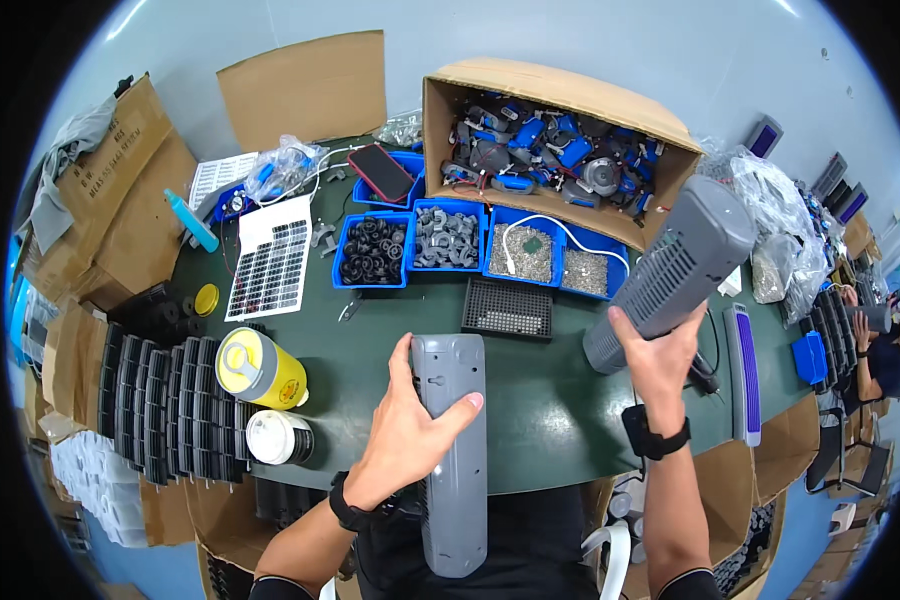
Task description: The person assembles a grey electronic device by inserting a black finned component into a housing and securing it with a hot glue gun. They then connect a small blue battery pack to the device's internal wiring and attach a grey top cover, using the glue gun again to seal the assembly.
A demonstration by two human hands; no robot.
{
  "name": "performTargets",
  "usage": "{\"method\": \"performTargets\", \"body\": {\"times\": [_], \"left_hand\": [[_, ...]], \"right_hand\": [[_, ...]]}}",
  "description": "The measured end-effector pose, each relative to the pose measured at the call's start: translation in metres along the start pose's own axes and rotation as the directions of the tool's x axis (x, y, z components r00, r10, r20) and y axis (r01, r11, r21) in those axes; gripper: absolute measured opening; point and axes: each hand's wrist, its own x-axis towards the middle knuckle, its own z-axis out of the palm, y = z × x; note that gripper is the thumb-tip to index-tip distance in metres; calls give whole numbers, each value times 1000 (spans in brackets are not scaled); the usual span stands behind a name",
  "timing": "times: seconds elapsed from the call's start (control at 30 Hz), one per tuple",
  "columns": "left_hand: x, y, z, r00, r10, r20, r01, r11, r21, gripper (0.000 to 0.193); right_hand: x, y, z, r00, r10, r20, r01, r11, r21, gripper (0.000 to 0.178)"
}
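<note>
My left hand is wrapped round a long grey plastic housing, thumb across its face. The housing stands lengthwise over the table's front edge, its lower end above my lap; small holes dot its smooth side. To the right, my right hand grips a second grey housing with slotted vents. That one is held tilted, its upper end leaning right and its lower end close to the tabletop. Beyond the hands sits a black grid tray of small parts. A screwdriver-like black tool lies partly hidden behind my right hand.
Blue bins of black wheels, grey parts and screws line the back, below a carton of motors and blue parts. At left stand a yellow jug, a white jar and black ribbed rollers. A co-worker sits far right.
</note>
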Motion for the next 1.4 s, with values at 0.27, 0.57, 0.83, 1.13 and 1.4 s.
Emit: {"method": "performTargets", "body": {"times": [0.27,0.57,0.83,1.13,1.4], "left_hand": [[8,-17,-1,982,-155,108,141,982,129,108],[20,-19,5,964,-181,197,142,970,195,112],[28,-22,12,968,-124,219,74,972,225,110],[31,-9,14,961,-164,223,83,939,333,103],[31,-11,4,951,-208,229,118,929,352,107]], "right_hand": [[-67,-87,-69,850,189,492,-267,959,93,111],[-131,-84,-29,524,412,746,-240,911,-335,125],[-106,-83,-18,502,385,774,-18,900,-436,111],[-32,101,-68,944,-86,317,294,654,-697,70],[17,126,-87,950,127,284,100,740,-665,46]]}}
